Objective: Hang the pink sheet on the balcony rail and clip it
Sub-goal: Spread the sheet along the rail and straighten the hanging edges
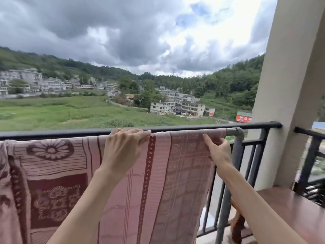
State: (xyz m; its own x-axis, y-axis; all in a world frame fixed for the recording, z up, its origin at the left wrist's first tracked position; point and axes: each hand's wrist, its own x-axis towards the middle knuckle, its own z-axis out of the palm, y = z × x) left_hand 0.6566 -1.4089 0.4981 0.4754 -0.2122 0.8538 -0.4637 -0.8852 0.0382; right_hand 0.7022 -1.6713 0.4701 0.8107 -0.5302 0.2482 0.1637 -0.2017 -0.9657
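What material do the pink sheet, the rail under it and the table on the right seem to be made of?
Pink sheet: woven cloth, probably cotton, matte; the pattern is woven in dark red and it hangs in soft folds.
Grey rail: metal pipe, dull grey, joined by a tee fitting.
Black railing: probably painted metal, smooth with a slight shine.
Table: looks like reddish-brown wood, smooth finish.

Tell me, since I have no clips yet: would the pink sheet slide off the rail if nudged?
Probably floppy: the pink sheet drapes in soft folds. It could slip, since the rail looks smooth and round. The left hand and right hand steady it.
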